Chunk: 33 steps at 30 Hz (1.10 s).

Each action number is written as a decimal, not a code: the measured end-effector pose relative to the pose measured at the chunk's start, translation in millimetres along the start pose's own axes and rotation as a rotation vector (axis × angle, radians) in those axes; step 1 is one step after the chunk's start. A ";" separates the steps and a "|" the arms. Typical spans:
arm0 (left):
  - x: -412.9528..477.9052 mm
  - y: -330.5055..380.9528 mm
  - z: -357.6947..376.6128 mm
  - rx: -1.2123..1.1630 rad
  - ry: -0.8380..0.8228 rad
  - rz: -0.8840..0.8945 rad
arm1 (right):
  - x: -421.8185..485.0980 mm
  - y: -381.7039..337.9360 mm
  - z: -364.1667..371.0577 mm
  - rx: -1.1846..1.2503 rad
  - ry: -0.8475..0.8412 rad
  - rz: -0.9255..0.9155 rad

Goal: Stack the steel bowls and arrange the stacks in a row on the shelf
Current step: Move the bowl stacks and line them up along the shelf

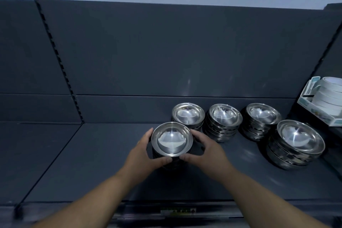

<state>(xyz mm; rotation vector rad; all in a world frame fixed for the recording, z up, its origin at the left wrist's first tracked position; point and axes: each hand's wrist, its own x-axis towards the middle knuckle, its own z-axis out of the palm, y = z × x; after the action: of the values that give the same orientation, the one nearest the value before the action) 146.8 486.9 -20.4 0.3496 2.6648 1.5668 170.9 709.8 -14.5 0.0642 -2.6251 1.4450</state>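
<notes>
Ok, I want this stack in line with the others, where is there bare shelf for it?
Bare shelf lies left of the held stack, out to the slotted post, and along the front edge. The right is crowded: three stacks along the back panel, a bigger stack at front right.

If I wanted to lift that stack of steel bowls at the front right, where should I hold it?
Probably low on the sides of the front right stack, one hand from each side, under the flared rims. The bowls are round and only nested, so holding the lowest ones carries them all.
</notes>
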 end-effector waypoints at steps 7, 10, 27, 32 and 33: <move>-3.3 -2.3 2.5 -0.062 -0.024 -0.043 | -1.1 4.1 2.1 0.063 -0.014 0.035; -5.4 -4.3 4.9 -0.080 -0.035 -0.072 | 2.1 1.9 6.5 0.227 0.022 0.121; -0.9 -4.6 7.7 -0.151 -0.060 -0.048 | -1.5 0.5 9.9 0.226 0.049 0.147; -5.9 -8.4 12.3 -0.260 -0.169 -0.119 | -6.9 -8.9 14.4 0.318 -0.045 0.256; -6.8 -8.3 13.1 -0.283 -0.174 -0.125 | -7.0 -9.6 16.2 0.366 -0.080 0.294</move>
<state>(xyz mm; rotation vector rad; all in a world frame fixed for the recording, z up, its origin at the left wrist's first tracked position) 153.8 492.9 -34.6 0.2865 2.2514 1.7533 177.2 690.7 -16.0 -0.2391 -2.4723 2.0459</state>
